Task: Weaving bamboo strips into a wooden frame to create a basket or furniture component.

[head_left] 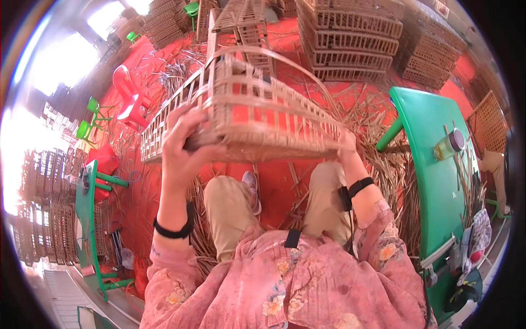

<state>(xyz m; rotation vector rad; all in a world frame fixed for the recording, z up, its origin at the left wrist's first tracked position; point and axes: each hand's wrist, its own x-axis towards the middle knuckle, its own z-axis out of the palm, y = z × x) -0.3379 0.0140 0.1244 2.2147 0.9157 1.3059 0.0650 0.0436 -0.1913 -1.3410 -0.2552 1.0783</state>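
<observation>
A woven bamboo basket [263, 143] with open slatted sides is held up in front of my knees, tilted, one corner toward me. My left hand [187, 134] is closed round its near left corner, the thumb below and the fingers up along the side. At the right end of the near edge, my right hand [347, 143] grips the basket; most of its fingers are hidden behind the weave. One long loose strip [296, 68] arches above the basket's far side.
A green table [438, 126] with a jar [449, 145] on it stands to my right, another green table [86, 219] to my left. A red chair [129, 96] is at far left. Stacked baskets [353, 44] rise behind. Cut strips litter the red floor [279, 186].
</observation>
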